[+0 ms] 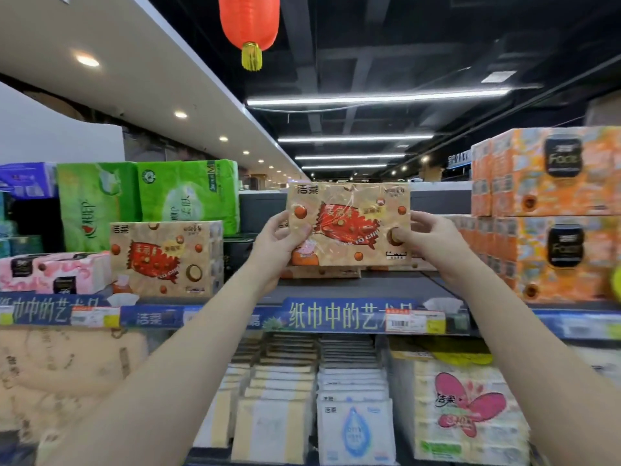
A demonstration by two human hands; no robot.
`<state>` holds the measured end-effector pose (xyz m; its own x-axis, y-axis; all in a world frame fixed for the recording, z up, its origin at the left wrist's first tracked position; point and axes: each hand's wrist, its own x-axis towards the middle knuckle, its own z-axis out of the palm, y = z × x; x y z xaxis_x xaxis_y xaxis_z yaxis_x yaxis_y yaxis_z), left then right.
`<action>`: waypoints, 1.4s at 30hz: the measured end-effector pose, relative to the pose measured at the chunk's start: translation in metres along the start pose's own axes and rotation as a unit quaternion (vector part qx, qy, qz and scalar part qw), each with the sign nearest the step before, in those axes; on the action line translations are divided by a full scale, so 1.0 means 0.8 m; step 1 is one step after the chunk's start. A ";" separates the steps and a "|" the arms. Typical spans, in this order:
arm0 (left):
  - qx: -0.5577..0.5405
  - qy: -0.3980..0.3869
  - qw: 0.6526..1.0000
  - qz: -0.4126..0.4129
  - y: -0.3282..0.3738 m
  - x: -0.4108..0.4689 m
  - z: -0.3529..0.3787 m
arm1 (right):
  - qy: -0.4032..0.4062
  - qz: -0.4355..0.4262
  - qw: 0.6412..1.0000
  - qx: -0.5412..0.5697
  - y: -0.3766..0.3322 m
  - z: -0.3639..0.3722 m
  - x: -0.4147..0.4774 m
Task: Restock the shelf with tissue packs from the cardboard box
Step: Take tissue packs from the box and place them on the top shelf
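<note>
I stand in a shop, in the paper-goods aisle of a supermarket. The shelf (336,287) before me carries wrapped tissue packs in many brands: green packs (188,193), pink packs (57,272), orange cartons (551,210). A blue printed strip (349,314) runs along the shelf edge with price tags (415,321) and barcodes clipped on. Below it, more packs (463,412) stand in rows. Overhead I see long tube lights (376,97), a dark open ceiling and a red paper lantern (248,21).
</note>
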<state>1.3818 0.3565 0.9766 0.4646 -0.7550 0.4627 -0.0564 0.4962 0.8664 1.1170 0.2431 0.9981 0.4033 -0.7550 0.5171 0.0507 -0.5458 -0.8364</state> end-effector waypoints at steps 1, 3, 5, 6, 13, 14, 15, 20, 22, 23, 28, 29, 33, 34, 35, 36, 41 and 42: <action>0.020 -0.008 1.000 -0.004 -0.004 0.007 0.017 | 0.030 0.004 1.000 -0.001 0.007 -0.011 0.003; 0.084 -0.014 0.996 -0.015 -0.013 0.020 0.051 | 0.086 0.022 0.996 -0.020 0.020 -0.033 0.011; 0.164 -0.014 0.986 -0.013 -0.023 0.025 0.085 | 0.135 0.039 0.989 -0.055 0.039 -0.050 0.022; 0.193 -0.013 0.981 -0.011 -0.029 0.027 0.100 | 0.156 0.046 0.984 -0.073 0.049 -0.056 0.027; 0.335 0.014 0.941 -0.045 -0.074 0.037 0.146 | 0.181 0.070 0.932 -0.306 0.083 -0.071 0.042; 0.343 0.018 0.938 -0.047 -0.079 0.038 0.148 | 0.180 0.071 0.926 -0.323 0.087 -0.070 0.043; 0.342 0.025 0.938 -0.047 -0.082 0.040 0.150 | 0.178 0.073 0.924 -0.331 0.092 -0.069 0.045; 0.324 0.051 0.943 -0.056 -0.078 0.051 0.161 | 0.177 0.089 0.942 -0.270 0.107 -0.072 0.060; 0.325 0.059 0.942 -0.058 -0.078 0.053 0.165 | 0.165 0.101 0.957 -0.215 0.107 -0.074 0.061; 0.331 0.061 0.940 -0.057 -0.079 0.053 0.167 | 0.160 0.107 0.961 -0.200 0.108 -0.075 0.061; 0.336 0.054 0.939 -0.048 -0.084 0.056 0.168 | 0.118 0.121 0.953 -0.253 0.109 -0.076 0.064; 0.335 0.053 0.940 -0.046 -0.084 0.056 0.168 | 0.116 0.120 0.953 -0.251 0.110 -0.075 0.065; 0.321 0.035 0.945 -0.048 -0.088 0.056 0.171 | 0.134 0.127 0.963 -0.196 0.115 -0.072 0.070; 0.316 0.030 0.947 -0.051 -0.088 0.056 0.172 | 0.143 0.130 0.966 -0.174 0.116 -0.072 0.072; 0.315 0.027 0.947 -0.052 -0.089 0.057 0.172 | 0.144 0.134 0.968 -0.158 0.117 -0.072 0.073; 0.317 0.025 0.947 -0.052 -0.091 0.059 0.172 | 0.137 0.137 0.969 -0.151 0.116 -0.073 0.073; 0.371 0.019 0.928 -0.032 -0.089 0.063 0.170 | 0.077 0.136 0.968 -0.198 0.116 -0.079 0.072; 0.387 0.019 0.922 -0.022 -0.089 0.063 0.171 | 0.076 0.135 0.967 -0.204 0.116 -0.079 0.073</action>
<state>1.2880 0.2244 0.9641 0.5120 -0.7442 0.4290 -0.6427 -0.0005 0.7661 1.0871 0.1255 0.9619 0.2109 -0.9176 0.3370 -0.4142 -0.3962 -0.8194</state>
